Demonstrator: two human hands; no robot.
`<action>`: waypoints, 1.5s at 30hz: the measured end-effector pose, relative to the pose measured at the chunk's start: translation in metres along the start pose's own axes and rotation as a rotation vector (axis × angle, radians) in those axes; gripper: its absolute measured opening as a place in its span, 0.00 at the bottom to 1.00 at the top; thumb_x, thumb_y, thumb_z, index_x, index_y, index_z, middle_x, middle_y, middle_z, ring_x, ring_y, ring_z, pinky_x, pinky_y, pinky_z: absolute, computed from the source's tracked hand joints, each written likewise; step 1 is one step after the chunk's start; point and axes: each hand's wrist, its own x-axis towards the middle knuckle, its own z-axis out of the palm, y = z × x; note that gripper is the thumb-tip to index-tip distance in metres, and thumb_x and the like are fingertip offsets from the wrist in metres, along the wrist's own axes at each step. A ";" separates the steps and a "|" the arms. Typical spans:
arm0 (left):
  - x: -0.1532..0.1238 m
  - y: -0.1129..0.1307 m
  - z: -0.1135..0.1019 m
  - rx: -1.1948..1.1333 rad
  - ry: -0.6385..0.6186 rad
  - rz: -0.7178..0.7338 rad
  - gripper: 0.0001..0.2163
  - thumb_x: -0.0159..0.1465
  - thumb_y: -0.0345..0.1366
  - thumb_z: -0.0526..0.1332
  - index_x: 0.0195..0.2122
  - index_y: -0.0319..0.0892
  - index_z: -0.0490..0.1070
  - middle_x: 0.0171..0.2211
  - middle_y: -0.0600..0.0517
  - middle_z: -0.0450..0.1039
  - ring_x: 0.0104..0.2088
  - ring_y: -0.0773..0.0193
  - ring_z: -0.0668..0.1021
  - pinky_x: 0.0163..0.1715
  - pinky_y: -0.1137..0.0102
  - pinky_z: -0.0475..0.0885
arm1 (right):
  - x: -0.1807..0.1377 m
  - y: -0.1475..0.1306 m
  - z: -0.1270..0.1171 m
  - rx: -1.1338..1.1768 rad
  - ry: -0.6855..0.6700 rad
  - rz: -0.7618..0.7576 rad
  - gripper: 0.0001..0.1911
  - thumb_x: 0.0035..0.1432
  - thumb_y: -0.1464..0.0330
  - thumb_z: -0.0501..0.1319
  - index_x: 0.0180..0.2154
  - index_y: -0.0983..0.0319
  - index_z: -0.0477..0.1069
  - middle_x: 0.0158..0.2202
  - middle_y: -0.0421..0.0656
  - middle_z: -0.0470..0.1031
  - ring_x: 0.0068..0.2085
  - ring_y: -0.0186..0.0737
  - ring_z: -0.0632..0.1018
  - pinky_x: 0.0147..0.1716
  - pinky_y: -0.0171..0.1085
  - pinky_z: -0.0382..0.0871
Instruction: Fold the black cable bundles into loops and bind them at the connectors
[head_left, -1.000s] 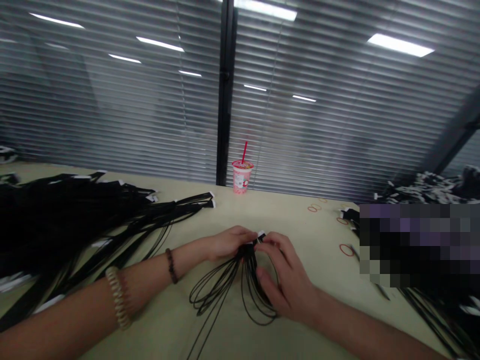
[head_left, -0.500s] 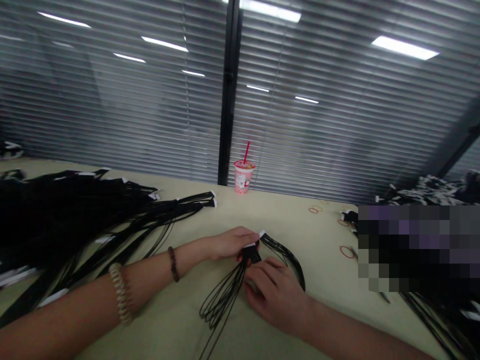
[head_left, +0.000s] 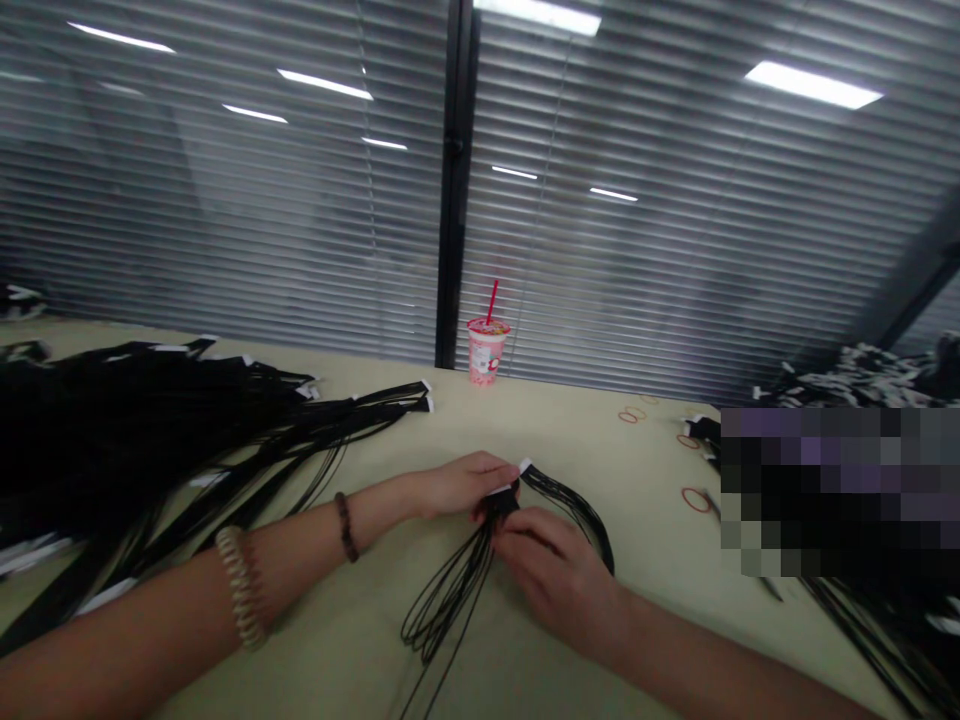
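Black wire harness [head_left: 448, 592] with white connectors lies in the middle, its thin wires looping down toward the near edge. My left hand [head_left: 466, 482] is closed round its connector end, thumb over a white connector. A black wrapped section [head_left: 508, 500] shows just below that thumb. My right hand [head_left: 559, 570] pinches at this section, thumb and finger close together where the wires start to fan out. Its exact hold is partly hidden by the fingers. One white connector [head_left: 526, 467] sticks out past my left thumb, and its black wires curve behind my right hand.
Many black cables [head_left: 150, 430] with white ends are heaped on the left, more cables [head_left: 862, 640] on the right. Rubber bands [head_left: 696, 500] and a thin pointed tool [head_left: 769, 588] lie right. A pink cup [head_left: 487, 352] with a straw stands at the back, before blinds.
My right hand's fingers have drawn closer together at the wrapped section and shifted slightly. My left hand keeps its hold on the connector end.
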 end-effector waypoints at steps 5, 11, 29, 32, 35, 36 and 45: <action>-0.001 -0.001 -0.001 0.011 -0.033 0.021 0.23 0.55 0.54 0.48 0.26 0.35 0.63 0.16 0.56 0.62 0.15 0.78 0.63 0.15 0.80 0.58 | 0.000 -0.001 -0.002 0.296 0.037 0.183 0.11 0.55 0.74 0.50 0.41 0.64 0.63 0.38 0.46 0.68 0.41 0.33 0.70 0.42 0.34 0.66; -0.003 0.003 0.001 0.056 -0.039 -0.010 0.23 0.56 0.53 0.47 0.30 0.35 0.66 0.17 0.55 0.64 0.14 0.77 0.63 0.14 0.80 0.57 | 0.018 0.011 -0.012 0.755 0.305 0.663 0.06 0.56 0.68 0.52 0.31 0.64 0.62 0.29 0.42 0.69 0.24 0.27 0.68 0.22 0.28 0.62; -0.003 0.003 -0.002 0.019 -0.054 -0.025 0.22 0.55 0.54 0.49 0.29 0.36 0.64 0.15 0.56 0.64 0.15 0.77 0.65 0.16 0.80 0.56 | 0.055 0.074 -0.127 1.112 0.868 0.850 0.06 0.48 0.71 0.60 0.31 0.66 0.67 0.23 0.34 0.60 0.18 0.18 0.59 0.15 0.22 0.53; -0.003 0.004 -0.002 0.019 -0.072 -0.024 0.22 0.56 0.53 0.48 0.29 0.37 0.64 0.16 0.56 0.64 0.15 0.76 0.66 0.16 0.80 0.57 | 0.054 0.078 -0.130 0.964 0.877 0.804 0.06 0.49 0.70 0.58 0.32 0.65 0.67 0.23 0.34 0.62 0.17 0.18 0.58 0.15 0.23 0.52; -0.004 0.003 -0.002 -0.005 -0.075 -0.041 0.21 0.56 0.53 0.48 0.30 0.37 0.63 0.16 0.56 0.63 0.15 0.77 0.66 0.16 0.80 0.57 | 0.049 0.066 -0.102 0.772 0.740 0.793 0.06 0.51 0.68 0.56 0.30 0.65 0.67 0.20 0.34 0.62 0.17 0.19 0.59 0.16 0.24 0.52; -0.004 0.003 -0.002 -0.020 -0.068 -0.046 0.20 0.56 0.52 0.49 0.30 0.37 0.63 0.17 0.56 0.63 0.15 0.77 0.66 0.16 0.80 0.57 | 0.045 0.058 -0.087 0.752 0.671 0.796 0.06 0.50 0.68 0.57 0.28 0.65 0.67 0.18 0.35 0.62 0.17 0.21 0.60 0.16 0.24 0.51; -0.002 -0.003 -0.008 -0.114 -0.052 -0.035 0.21 0.54 0.52 0.52 0.30 0.35 0.65 0.18 0.56 0.64 0.15 0.78 0.64 0.16 0.80 0.54 | 0.003 0.020 0.003 0.009 -0.051 0.388 0.05 0.46 0.74 0.52 0.20 0.65 0.62 0.17 0.37 0.62 0.19 0.26 0.62 0.21 0.27 0.52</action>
